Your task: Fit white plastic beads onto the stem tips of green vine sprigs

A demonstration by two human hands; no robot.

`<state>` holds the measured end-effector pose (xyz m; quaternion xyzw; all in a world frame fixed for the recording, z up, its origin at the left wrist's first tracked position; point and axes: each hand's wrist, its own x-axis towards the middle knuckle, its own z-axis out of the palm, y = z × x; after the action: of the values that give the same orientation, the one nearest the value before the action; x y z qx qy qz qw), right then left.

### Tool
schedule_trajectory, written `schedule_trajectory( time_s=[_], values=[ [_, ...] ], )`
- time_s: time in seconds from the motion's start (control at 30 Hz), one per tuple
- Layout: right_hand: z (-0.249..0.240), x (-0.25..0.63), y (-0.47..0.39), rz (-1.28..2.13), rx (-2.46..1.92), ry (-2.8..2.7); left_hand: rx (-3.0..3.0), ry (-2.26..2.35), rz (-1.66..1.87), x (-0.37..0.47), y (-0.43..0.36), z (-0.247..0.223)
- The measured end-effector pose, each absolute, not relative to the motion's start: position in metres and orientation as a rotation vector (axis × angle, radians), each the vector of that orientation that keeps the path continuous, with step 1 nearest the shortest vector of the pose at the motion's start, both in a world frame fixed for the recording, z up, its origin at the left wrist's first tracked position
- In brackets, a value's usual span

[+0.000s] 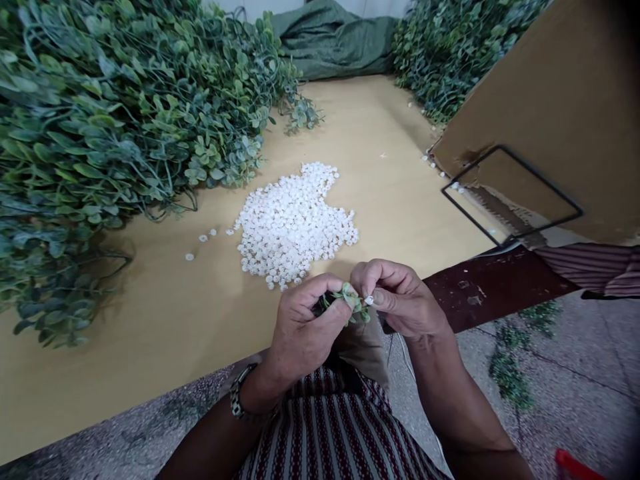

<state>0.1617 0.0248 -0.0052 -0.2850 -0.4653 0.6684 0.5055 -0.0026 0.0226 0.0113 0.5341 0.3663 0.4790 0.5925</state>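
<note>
Near the table's front edge, my left hand [309, 328] pinches a small green leafy sprig [354, 303] between thumb and fingers. Just to its right, my right hand [407, 300] holds a tiny white piece [369, 301] between thumb and forefinger, right beside the sprig's leaves. Whether the piece touches the stem cannot be made out. Beyond both hands, a heap of small white pieces [295, 223] lies spread on the tan table [395, 200]. A few loose ones are scattered left of the heap.
A large pile of artificial greenery [125, 107] covers the table's left side, with more greenery [460, 53] at the back right. Green cloth [335, 40] lies at the back. A cardboard box [555, 120] and a black wire frame [543, 175] stand at the right.
</note>
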Motion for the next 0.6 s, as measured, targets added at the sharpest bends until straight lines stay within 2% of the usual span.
schedule_trajectory(
  time_s=[0.6],
  values=[
    [-0.0100,0.1618,0.0210,1.542,-0.690,-1.250,1.360,0.928,1.117,-0.0027,0.0197,0.0152]
  ],
)
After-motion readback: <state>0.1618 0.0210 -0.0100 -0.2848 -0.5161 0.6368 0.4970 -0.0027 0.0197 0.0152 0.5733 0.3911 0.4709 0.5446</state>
